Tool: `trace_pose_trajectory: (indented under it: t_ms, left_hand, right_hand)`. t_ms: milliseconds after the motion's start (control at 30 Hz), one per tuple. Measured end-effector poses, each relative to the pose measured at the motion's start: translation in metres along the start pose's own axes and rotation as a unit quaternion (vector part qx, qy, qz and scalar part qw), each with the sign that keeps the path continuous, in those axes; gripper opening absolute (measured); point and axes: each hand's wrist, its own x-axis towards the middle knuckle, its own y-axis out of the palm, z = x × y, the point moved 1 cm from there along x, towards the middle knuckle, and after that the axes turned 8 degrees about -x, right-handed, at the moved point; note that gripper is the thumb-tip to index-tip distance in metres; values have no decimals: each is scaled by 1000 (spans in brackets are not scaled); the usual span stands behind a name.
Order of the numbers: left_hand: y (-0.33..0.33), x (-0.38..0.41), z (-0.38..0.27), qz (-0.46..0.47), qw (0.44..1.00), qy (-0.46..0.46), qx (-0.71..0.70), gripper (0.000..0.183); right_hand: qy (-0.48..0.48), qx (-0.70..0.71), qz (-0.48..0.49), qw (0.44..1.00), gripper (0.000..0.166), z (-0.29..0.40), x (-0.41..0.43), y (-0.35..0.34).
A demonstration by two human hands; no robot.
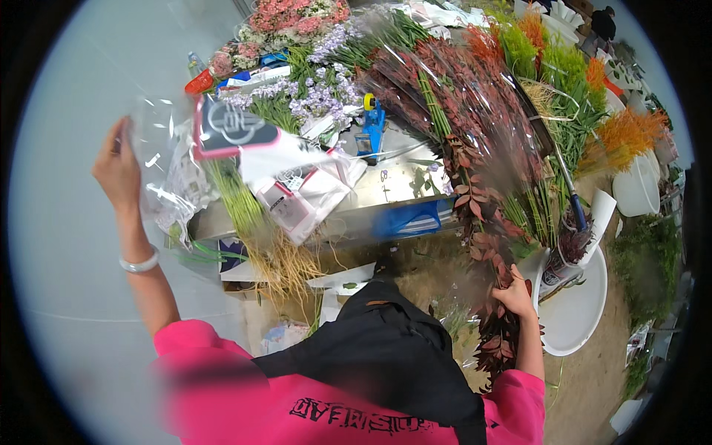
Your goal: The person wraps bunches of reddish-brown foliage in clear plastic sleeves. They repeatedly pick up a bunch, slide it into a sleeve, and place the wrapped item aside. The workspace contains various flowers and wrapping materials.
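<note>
Raised at the far left, my left hand (118, 169) grips the edge of a transparent plastic sleeve (161, 130). A dark printed panel with a pink border lies just right of the sleeve. My right hand (517, 295) is closed around a red-leaved branch (477, 208), whose leaves reach above and below my fingers. Between my hands, a bunch of green stems with pale roots (245, 206) hangs over the table's front edge. White printed packaging (300, 208) rests beside those stems. Foliage hides part of my right fingers.
The metal table (389, 192) holds a blue tape dispenser (371, 133), lilac flowers (328, 92) and pink flowers (300, 19). Wrapped dark-red foliage (473, 94) leans at right, near a white bucket (581, 311) and orange plumes (626, 139). A person (602, 23) is far back.
</note>
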Motion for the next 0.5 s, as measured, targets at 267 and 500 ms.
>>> trace_pose_trajectory:
  t_ms: [267, 500]
  left_hand:
    - [31, 32, -54, -134, 920, 366, 37, 15]
    - [175, -91, -74, 247, 910, 278, -185, 11]
  right_hand:
    - [4, 14, -4, 1000, 54, 7, 5, 1]
    - [-8, -44, -14, 999, 58, 17, 4, 3]
